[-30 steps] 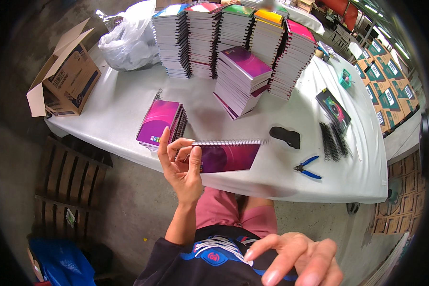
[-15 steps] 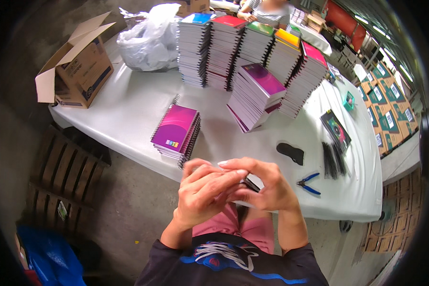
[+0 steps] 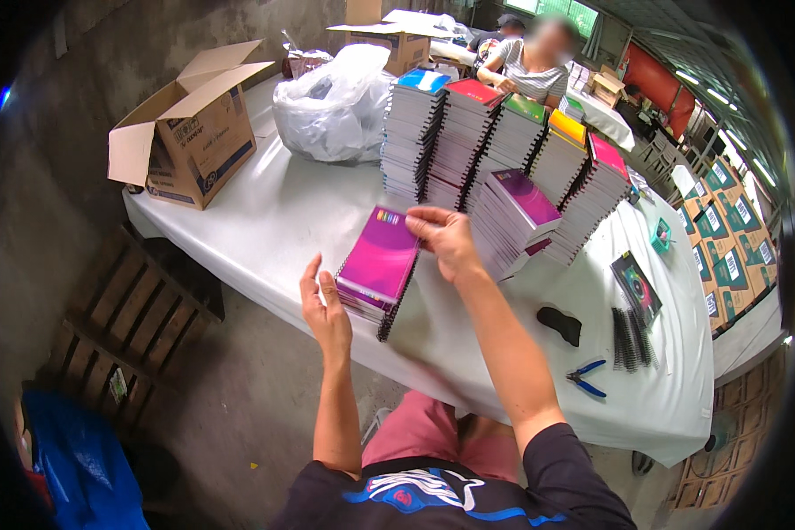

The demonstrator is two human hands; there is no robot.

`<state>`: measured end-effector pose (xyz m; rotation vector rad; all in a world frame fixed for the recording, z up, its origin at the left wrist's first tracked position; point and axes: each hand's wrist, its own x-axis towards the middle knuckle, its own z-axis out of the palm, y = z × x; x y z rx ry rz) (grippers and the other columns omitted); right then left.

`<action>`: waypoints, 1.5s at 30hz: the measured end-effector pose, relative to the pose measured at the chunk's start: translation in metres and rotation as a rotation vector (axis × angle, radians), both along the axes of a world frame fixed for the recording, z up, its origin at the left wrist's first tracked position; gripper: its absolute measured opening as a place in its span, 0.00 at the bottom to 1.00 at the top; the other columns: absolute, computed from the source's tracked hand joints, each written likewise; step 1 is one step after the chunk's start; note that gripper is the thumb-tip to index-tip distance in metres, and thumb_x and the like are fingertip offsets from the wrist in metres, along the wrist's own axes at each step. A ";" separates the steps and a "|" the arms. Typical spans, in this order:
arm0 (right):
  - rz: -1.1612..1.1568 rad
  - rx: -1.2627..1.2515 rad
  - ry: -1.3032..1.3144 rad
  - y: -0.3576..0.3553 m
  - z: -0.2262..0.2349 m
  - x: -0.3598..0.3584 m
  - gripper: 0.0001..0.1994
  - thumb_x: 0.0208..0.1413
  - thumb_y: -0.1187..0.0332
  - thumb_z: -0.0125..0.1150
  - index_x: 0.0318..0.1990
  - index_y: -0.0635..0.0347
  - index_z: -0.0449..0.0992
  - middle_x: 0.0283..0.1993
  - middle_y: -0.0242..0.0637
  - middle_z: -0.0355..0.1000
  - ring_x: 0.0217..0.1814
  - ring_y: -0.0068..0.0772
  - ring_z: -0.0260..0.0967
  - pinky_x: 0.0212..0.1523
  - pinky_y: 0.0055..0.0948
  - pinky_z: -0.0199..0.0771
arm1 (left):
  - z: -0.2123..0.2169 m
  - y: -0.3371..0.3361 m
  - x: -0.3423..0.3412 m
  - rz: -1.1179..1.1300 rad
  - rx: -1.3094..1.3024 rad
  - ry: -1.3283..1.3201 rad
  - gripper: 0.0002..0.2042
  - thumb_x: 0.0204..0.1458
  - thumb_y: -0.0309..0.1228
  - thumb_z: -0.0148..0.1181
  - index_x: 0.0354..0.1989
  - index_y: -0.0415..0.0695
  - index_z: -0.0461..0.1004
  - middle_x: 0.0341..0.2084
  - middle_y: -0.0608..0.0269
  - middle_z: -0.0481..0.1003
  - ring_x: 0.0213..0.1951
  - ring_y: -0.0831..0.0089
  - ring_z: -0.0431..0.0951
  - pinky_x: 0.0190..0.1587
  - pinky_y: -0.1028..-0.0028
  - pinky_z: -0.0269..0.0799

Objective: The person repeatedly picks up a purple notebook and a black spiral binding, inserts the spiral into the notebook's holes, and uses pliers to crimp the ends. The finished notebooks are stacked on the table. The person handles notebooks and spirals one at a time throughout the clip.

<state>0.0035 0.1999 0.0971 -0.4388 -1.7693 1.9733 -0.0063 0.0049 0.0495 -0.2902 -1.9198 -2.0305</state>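
Cardboard box (image 3: pixel 205 150) open-flapped, contents unseen; right grip (image 3: pixel 450 243) narrow on purple notebook (image 3: pixel 377 258), left grip (image 3: pixel 329 316) wide.

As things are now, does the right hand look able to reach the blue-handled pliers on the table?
Probably yes. The blue-handled pliers lie uncovered on the white tabletop and nothing appears to block them, though the right hand seems to grip a purple notebook and would first need to release it.

Brightly lit white tablecloth (image 3: pixel 269 199), glowing ceiling tubes (image 3: pixel 716 94) at upper right, soft shadows, bowed edges, black fisheye rim
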 end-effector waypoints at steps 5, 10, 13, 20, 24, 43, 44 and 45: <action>-0.239 0.805 -0.225 -0.011 -0.028 -0.001 0.18 0.56 0.54 0.57 0.46 0.55 0.77 0.40 0.42 0.76 0.43 0.42 0.73 0.48 0.34 0.69 | -0.015 0.011 -0.006 -0.069 -0.002 -0.073 0.23 0.64 0.45 0.40 0.53 0.37 0.68 0.49 0.54 0.70 0.48 0.69 0.70 0.54 0.70 0.62; -0.116 0.423 -0.199 -0.015 -0.065 -0.009 0.19 0.60 0.52 0.49 0.47 0.58 0.75 0.45 0.46 0.74 0.49 0.45 0.71 0.50 0.36 0.67 | -0.026 0.031 -0.006 -0.042 0.145 -0.014 0.22 0.64 0.43 0.39 0.47 0.35 0.69 0.44 0.55 0.71 0.43 0.72 0.69 0.50 0.72 0.63; -0.239 0.411 -0.197 -0.039 -0.071 -0.015 0.16 0.61 0.58 0.47 0.47 0.61 0.70 0.43 0.50 0.72 0.47 0.49 0.70 0.50 0.37 0.67 | -0.034 0.038 -0.005 0.023 0.193 0.040 0.20 0.64 0.42 0.40 0.43 0.36 0.69 0.41 0.57 0.71 0.41 0.73 0.69 0.49 0.74 0.64; -0.294 0.689 0.006 -0.014 -0.050 0.003 0.14 0.59 0.61 0.50 0.46 0.59 0.71 0.51 0.49 0.65 0.56 0.49 0.62 0.56 0.40 0.61 | -0.042 0.039 -0.009 0.080 0.240 0.077 0.21 0.64 0.43 0.37 0.47 0.37 0.68 0.44 0.57 0.69 0.45 0.72 0.67 0.51 0.73 0.61; -0.629 1.144 0.189 0.060 0.047 0.050 0.16 0.48 0.69 0.62 0.46 0.57 0.72 0.49 0.42 0.66 0.52 0.46 0.65 0.53 0.41 0.65 | -0.033 -0.015 -0.016 0.295 0.308 0.019 0.20 0.63 0.44 0.36 0.50 0.40 0.65 0.48 0.60 0.66 0.51 0.70 0.64 0.54 0.68 0.57; -0.627 1.008 -0.166 0.124 0.093 0.122 0.12 0.41 0.73 0.67 0.31 0.61 0.68 0.31 0.42 0.74 0.36 0.50 0.73 0.36 0.41 0.70 | 0.063 0.037 0.096 -0.182 -0.020 0.800 0.06 0.51 0.27 0.58 0.34 0.41 0.70 0.36 0.56 0.65 0.43 0.62 0.69 0.47 0.59 0.69; -0.569 0.922 -0.101 0.110 0.100 0.136 0.12 0.42 0.74 0.66 0.31 0.61 0.67 0.29 0.43 0.74 0.35 0.51 0.73 0.35 0.41 0.70 | 0.066 0.039 0.100 -0.195 -0.057 0.829 0.07 0.50 0.27 0.59 0.35 0.39 0.70 0.35 0.55 0.66 0.42 0.61 0.71 0.46 0.60 0.70; -0.508 0.931 -0.119 0.095 0.101 0.153 0.12 0.42 0.74 0.66 0.32 0.61 0.67 0.28 0.43 0.73 0.35 0.50 0.73 0.34 0.42 0.69 | 0.068 0.041 0.106 -0.244 -0.090 0.831 0.10 0.49 0.27 0.60 0.37 0.38 0.70 0.35 0.53 0.69 0.43 0.58 0.72 0.47 0.61 0.70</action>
